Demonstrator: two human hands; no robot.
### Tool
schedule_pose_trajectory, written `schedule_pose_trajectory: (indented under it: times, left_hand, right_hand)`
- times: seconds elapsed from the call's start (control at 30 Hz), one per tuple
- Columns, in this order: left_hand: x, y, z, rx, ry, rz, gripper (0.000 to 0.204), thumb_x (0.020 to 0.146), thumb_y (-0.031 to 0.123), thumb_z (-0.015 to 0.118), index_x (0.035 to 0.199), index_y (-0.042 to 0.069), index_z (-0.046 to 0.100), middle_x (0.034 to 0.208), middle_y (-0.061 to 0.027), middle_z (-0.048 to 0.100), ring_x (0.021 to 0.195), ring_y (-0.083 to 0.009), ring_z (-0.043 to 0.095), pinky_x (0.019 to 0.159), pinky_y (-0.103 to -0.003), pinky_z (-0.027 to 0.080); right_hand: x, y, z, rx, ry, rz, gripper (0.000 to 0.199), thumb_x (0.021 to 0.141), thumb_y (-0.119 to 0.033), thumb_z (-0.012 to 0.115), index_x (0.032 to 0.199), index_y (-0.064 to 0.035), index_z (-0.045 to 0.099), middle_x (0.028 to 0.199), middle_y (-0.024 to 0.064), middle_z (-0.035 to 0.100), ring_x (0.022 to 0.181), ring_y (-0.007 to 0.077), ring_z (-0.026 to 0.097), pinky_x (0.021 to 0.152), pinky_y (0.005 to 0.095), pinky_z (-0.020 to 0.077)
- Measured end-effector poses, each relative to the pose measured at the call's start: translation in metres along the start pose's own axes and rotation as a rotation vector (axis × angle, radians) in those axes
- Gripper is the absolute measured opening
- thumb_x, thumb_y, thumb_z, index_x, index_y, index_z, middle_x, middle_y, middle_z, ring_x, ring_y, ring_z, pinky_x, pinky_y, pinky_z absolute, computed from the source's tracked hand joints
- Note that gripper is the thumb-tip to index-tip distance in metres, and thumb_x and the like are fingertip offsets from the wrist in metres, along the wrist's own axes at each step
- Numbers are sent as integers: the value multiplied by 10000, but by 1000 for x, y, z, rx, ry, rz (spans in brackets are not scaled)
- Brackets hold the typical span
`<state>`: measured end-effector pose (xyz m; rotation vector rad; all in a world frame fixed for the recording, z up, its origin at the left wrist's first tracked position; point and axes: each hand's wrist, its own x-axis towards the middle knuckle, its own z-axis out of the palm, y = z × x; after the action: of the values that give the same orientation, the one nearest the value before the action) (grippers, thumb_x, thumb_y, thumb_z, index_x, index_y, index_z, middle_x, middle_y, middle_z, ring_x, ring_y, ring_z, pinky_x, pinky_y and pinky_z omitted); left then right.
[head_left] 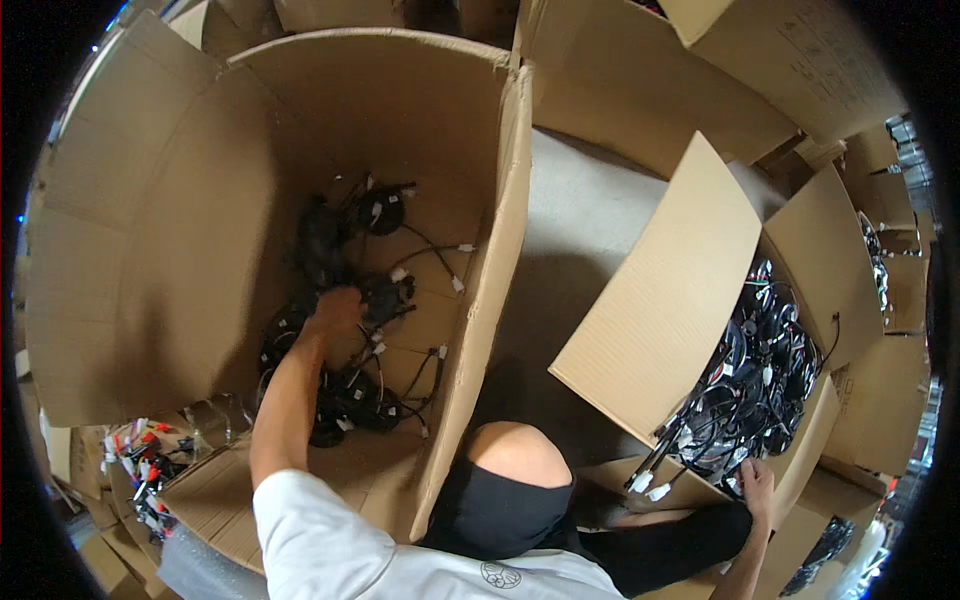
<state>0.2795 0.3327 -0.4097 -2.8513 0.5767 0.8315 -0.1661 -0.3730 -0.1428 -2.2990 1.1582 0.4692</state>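
Observation:
Deep in a large open cardboard box [490, 230] at the left, my left hand [338, 308] is closed among coils of black cable. A black cable coil [385, 296] at its fingers is smeared by motion. More cable coils [365, 395] with white connectors lie on the box floor, nearer to me, and another round coil [381, 211] lies farther in. At the lower right, my right hand [757, 488] has its fingers curled over the near edge of a smaller cardboard box. That box is heaped with black cables [755, 370], and their white plugs hang over its side.
A raised flap [665, 300] of the smaller box leans toward the large box, with grey floor [575, 210] between them. My bent knee [520, 455] is beside the large box's wall. Red and black cable parts [150, 465] lie at the lower left. Further cartons stand around.

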Motion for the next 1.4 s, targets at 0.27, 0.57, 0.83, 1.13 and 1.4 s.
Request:
schedule_pose_trajectory:
  times: [0.27, 0.57, 0.83, 1.13, 1.4]
  left_hand:
    - [-176, -10, -180, -1588, 226, -100, 377, 1072, 343, 503, 834, 56, 556, 570, 45, 397, 453, -79, 355, 467, -274, 393]
    - [-336, 172, -355, -1527, 391, 489, 391, 1087, 342, 467, 847, 39, 529, 566, 47, 343, 439, -53, 352, 405, -230, 362]
    - [-373, 329, -380, -1301, 495, 1011, 448, 1090, 378, 437, 833, 22, 527, 625, 3, 411, 532, -100, 459, 555, -284, 465]
    - [-312, 410, -382, -992, 705, 1041, 342, 1052, 248, 553, 1177, -62, 625, 1063, -85, 691, 1042, -175, 637, 963, -322, 475]
    - [-313, 464, -328, -24, 685, 1288, 747, 765, 90, 781, 1440, 23, 467, 1500, -206, 440, 1426, -340, 398, 1182, -450, 316]
  right_hand:
    - [10, 21, 7, -128, 104, -274, 314, 957, -254, 637, 973, 55, 689, 669, 51, 613, 636, 147, 567, 613, 321, 454]
    - [-116, -232, 8, 219, 179, -1023, 547, 814, -134, 794, 1297, 33, 600, 1299, 205, 636, 1255, 341, 584, 1088, 402, 436]
    - [-176, -363, 33, 413, 793, -1637, 438, 783, -334, 785, 1038, 4, 672, 1061, 192, 677, 1158, 345, 592, 1097, 479, 388]
    - [-120, -206, -9, 510, 664, -1008, 263, 969, -203, 657, 821, 10, 613, 768, 191, 548, 692, 369, 551, 628, 438, 445]
    - [-101, -126, -59, 911, 299, -662, 493, 1025, -430, 595, 834, 17, 680, 742, 4, 642, 688, 52, 549, 609, 244, 462]
